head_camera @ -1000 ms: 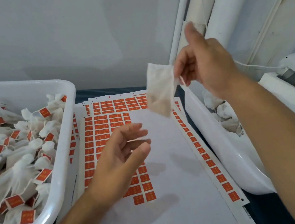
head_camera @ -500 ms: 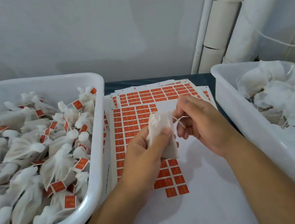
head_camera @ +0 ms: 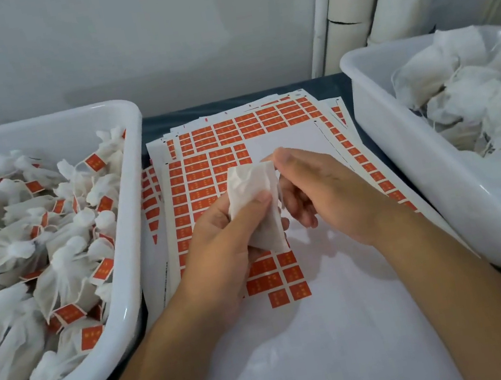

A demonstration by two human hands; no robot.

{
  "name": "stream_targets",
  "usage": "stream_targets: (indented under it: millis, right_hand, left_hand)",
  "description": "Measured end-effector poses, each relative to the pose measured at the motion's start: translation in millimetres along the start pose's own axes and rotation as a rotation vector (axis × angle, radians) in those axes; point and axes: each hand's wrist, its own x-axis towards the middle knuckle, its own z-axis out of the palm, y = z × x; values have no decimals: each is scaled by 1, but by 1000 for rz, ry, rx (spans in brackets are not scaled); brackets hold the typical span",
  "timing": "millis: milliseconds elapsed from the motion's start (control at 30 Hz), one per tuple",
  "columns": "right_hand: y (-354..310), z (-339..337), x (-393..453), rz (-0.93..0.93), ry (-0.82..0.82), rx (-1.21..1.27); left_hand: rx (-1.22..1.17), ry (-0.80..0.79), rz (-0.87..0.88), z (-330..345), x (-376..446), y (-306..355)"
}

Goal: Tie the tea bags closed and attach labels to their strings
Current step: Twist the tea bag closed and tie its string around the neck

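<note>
The tea bag (head_camera: 256, 203), white and crumpled, is held in the air above the label sheet (head_camera: 299, 331), between the two hands. The left hand (head_camera: 225, 247) grasps its lower body, thumb pressed across the front. The right hand (head_camera: 318, 188) pinches the bag's upper right corner, its remaining fingers curled beneath. No label is visible on this bag.

The label sheet lies flat on the dark surface (head_camera: 318, 85) directly below the tea bag. Orange labels (head_camera: 204, 177) fill its left and far areas; its near portion is bare white backing. More sheets lie stacked beneath it.

Left of the sheet stands the left tub (head_camera: 130, 190), holding tied, orange-labelled bags (head_camera: 54, 255). Right of the sheet stands the right tub (head_camera: 401, 148), holding unlabelled white bags (head_camera: 475, 92).
</note>
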Motion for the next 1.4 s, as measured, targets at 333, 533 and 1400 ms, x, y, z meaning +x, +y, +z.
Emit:
stream_targets:
  millis: [333, 533, 1400]
  right_hand:
    - [3, 1, -1, -41, -7, 12]
    - [5, 0, 1, -72, -7, 102]
    - [-11, -14, -5, 26, 66, 1168]
  left_hand:
    - [-13, 46, 4, -2, 3, 2]
    - [43, 53, 27, 1, 1, 1]
    - [887, 93, 338, 2, 4, -6]
